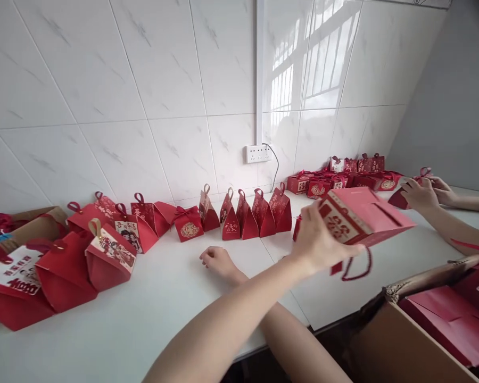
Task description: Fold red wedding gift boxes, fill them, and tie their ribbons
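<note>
My left hand point(313, 239) reaches across to the right, over my right forearm. It grips a red gift box point(377, 213) with a gold and cream patterned panel, held tilted above the table. A dark red cord handle point(359, 266) hangs below the box. My right hand point(219, 264) rests on the white table to the left, fingers curled in, with nothing visible in them. Beyond it stands a row of small red peaked boxes point(247, 215) with ribbon loops. A small red box with a gold emblem point(189, 223) is left of that row.
Larger red gift boxes point(66, 271) crowd the left side. At the right front is an open cardboard box point(407, 330) holding red boxes. Another person's hands point(423, 191) handle a red box at the right. Red boxes point(343, 178) are piled by the wall, beyond a socket strip point(258, 153).
</note>
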`<state>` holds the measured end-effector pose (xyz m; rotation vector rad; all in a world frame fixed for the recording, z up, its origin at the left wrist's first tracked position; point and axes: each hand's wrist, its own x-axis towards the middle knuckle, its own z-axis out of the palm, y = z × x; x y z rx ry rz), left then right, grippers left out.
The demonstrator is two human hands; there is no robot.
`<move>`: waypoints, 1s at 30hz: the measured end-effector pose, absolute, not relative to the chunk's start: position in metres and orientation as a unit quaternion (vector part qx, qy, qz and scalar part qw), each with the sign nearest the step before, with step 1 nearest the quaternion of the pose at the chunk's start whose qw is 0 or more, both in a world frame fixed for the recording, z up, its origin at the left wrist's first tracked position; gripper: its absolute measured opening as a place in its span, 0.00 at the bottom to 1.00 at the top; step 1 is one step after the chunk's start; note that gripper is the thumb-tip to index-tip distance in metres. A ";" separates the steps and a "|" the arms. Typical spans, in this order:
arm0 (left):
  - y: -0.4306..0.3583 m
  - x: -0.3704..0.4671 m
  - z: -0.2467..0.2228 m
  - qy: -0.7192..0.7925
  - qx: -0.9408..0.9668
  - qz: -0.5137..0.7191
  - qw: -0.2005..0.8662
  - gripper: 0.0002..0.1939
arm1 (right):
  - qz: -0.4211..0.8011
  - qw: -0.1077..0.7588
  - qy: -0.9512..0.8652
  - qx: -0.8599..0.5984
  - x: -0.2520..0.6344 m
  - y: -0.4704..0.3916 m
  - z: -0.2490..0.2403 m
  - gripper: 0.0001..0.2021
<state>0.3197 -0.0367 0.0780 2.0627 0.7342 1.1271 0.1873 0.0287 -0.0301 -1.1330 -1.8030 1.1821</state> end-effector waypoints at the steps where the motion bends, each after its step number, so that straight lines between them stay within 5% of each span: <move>1: -0.041 0.335 0.077 0.284 0.783 0.421 0.360 0.50 | 0.460 0.342 -0.692 -0.439 0.188 0.028 -0.029 0.09; 11: -0.028 0.434 0.031 0.357 0.758 0.278 0.470 0.58 | 0.478 0.315 -0.680 -0.458 0.186 0.026 -0.019 0.05; 18: -0.027 0.453 -0.023 0.414 0.768 0.251 0.420 0.56 | 0.466 0.293 -0.715 -0.432 0.179 0.017 -0.021 0.08; 26: -0.009 0.477 -0.012 0.461 0.740 0.154 0.464 0.65 | 0.409 0.258 -0.778 -0.401 0.190 0.018 -0.023 0.07; 30: -0.033 0.413 0.003 0.320 0.873 0.166 0.327 0.48 | 0.374 0.258 -0.802 -0.388 0.183 0.016 -0.025 0.06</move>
